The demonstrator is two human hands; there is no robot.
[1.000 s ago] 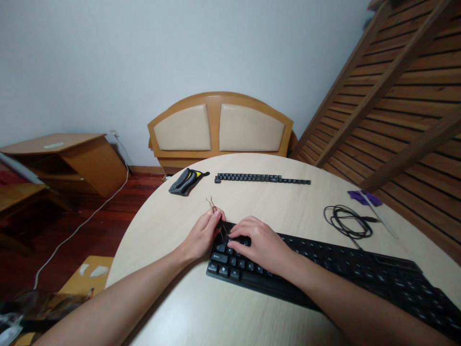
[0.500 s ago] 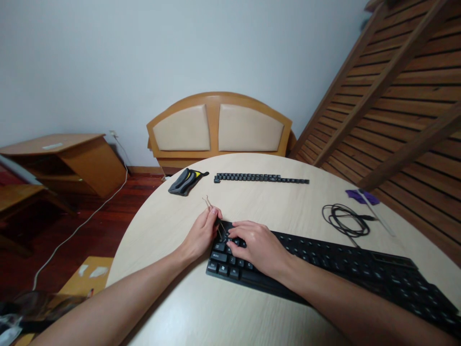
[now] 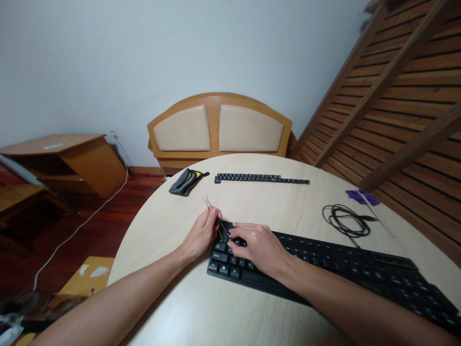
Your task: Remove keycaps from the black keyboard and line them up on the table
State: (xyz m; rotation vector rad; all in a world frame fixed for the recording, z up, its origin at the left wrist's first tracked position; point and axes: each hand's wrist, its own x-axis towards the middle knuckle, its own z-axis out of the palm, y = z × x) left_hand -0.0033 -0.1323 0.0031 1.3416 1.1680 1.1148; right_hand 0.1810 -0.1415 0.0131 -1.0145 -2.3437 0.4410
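My left hand [image 3: 205, 228] is closed on a wire keycap puller [image 3: 208, 202]. Its thin prongs stick out above the fist and also run down to the top left keys of a black keyboard [image 3: 259, 283]. My right hand [image 3: 261, 245] rests over the keyboard's left part, thumb and index finger curved and slightly apart beside the wire tips. Whether those fingertips touch the wire or a key is too small to tell. Around the wire tips, some keycaps look to be off. Beyond the hands lie rows of loose black keycaps [image 3: 248, 178].
All this is on a round pale table [image 3: 180, 302]. A grey and yellow folded pouch [image 3: 184, 182] lies at the back left. At the right are a coiled black cable [image 3: 345, 222], a purple cloth [image 3: 362, 197] and a thin pale stick [image 3: 378, 214]. A wooden headboard [image 3: 214, 127] stands behind.
Almost nothing differs. Both hands and the keycap puller hold the same place at the keyboard's upper left, with only a tiny shift of the whole view.
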